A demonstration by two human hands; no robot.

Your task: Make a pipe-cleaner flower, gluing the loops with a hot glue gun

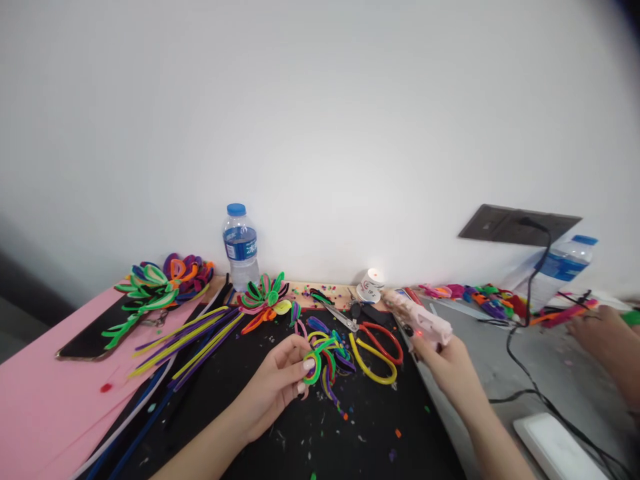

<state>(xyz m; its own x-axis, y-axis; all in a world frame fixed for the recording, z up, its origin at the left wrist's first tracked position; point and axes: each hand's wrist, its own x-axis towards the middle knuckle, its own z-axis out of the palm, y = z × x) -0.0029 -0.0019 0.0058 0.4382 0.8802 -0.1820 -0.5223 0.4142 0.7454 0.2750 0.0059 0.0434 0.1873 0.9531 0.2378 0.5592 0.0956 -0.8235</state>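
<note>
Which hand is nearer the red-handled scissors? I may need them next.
Right. The right hand, holding the pink glue gun, sits just beside the scissors; the left hand, gripping the pipe-cleaner flower, lies farther off.

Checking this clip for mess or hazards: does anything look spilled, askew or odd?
Small coloured scraps are scattered over the black mat near the left hand. A phone lies partly under a pipe-cleaner flower. The right hand holds a glue gun with its red light on.

Both forearms are bare, with no sleeves, watch or bracelets showing. The left hand (pixel 280 387) has long nails in a pale, glossy polish; the right hand (pixel 450 370) wears no rings.
</note>
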